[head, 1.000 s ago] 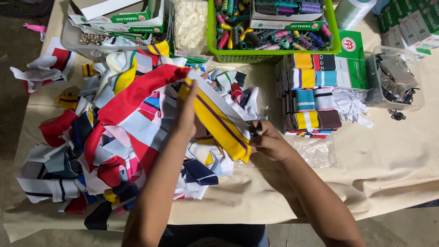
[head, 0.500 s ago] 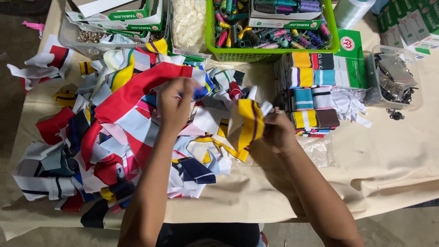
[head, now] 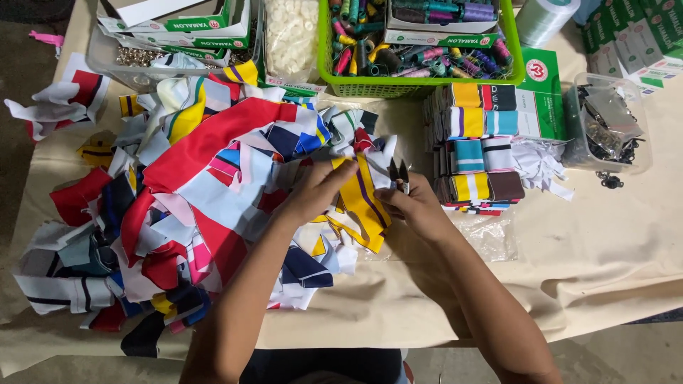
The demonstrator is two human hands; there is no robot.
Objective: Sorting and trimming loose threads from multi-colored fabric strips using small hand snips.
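My left hand [head: 318,190] pinches the upper edge of a yellow fabric piece with a purple stripe [head: 363,203], holding it over the table. My right hand [head: 415,206] grips the same piece from the right and also holds small metal thread snips [head: 398,173], blades pointing up. To the left lies a large heap of mixed fabric scraps [head: 185,206] in red, white, navy and yellow.
A stack of folded striped collar pieces [head: 478,146] stands right of my hands. A green basket of thread spools [head: 420,43] sits at the back, with a clear bag of white buttons [head: 290,35], boxes [head: 178,21], a clear tub of metal parts [head: 605,124]. A beige cloth [head: 612,242] covers the table.
The yellow piece came down from a raised, stretched position to near the table. My left hand returned to it after leaving it; the snips now show in my right hand.
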